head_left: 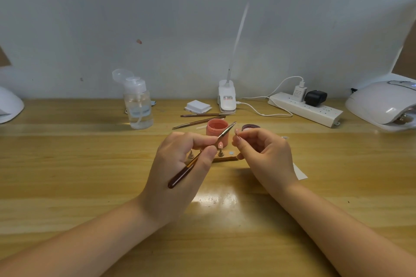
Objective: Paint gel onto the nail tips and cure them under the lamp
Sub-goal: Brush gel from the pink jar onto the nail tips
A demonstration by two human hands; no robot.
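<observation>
My left hand [182, 164] grips a brown-handled gel brush [198, 157], its metal tip pointing up and right over the open pink gel pot [216, 129]. My right hand [265, 153] pinches a small pale nail tip [237, 131] between thumb and fingers, just right of the brush tip. Below the hands a wooden holder [225, 159] carries small stands, one with a pink nail tip [220, 145]. The pot's dark lid [249, 128] lies behind my right hand. The white curing lamp [382, 105] stands at the far right.
A clear pump bottle [137, 105] stands at the back left. Two spare brushes [200, 119], a white pad stack [198, 106], a clip desk lamp [227, 99] and a power strip [306, 109] line the back. Another white device [9, 105] sits at the left edge.
</observation>
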